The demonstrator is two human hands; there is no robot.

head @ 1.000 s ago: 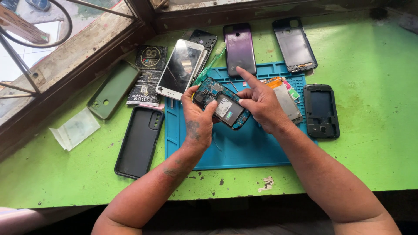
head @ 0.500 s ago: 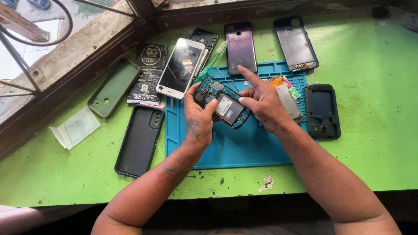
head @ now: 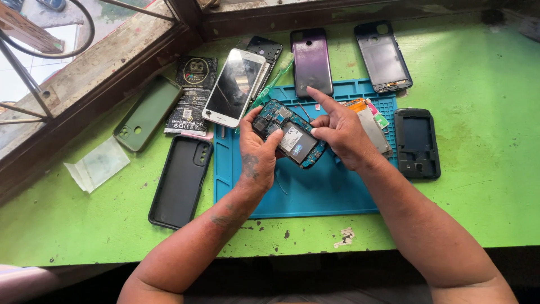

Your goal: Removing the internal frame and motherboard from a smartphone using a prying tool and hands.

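Phone: we've got an opened phone (head: 291,135) up between both hands, back cover off, blue-green circuit board showing at its upper end, a dark battery with a white label filling the middle. It hangs tilted just above the blue mat (head: 315,191), near the middle of the counter (head: 495,186).
Left hand: our left hand (head: 256,155) grips the phone's near-left edge, fingers curled shut on it, thumb laid over the board.
Right hand: our right hand (head: 343,132) pinches the phone's right side with thumb and bent fingers, while the index finger sticks out straight, up and to the left.
Packet: a flat black packet (head: 191,95) with a round gold-and-white emblem and white print lies left of the mat, partly under a white phone (head: 233,87) lying face up.
Film: a clear plastic sleeve (head: 97,164) sits far left, near the wooden window frame.
Cases: an olive case (head: 147,114) lies beside the packet; a black case (head: 181,181), hollow side up, lies just beside the mat's left edge.
Back row: a black shell (head: 264,53), a purple back cover (head: 311,61) and a dark frame (head: 382,56) line up beyond the mat.
Right side: a black frame (head: 416,143) rests just off the mat; we see parts with orange and green bits (head: 374,115) behind our right hand, too hidden to name.
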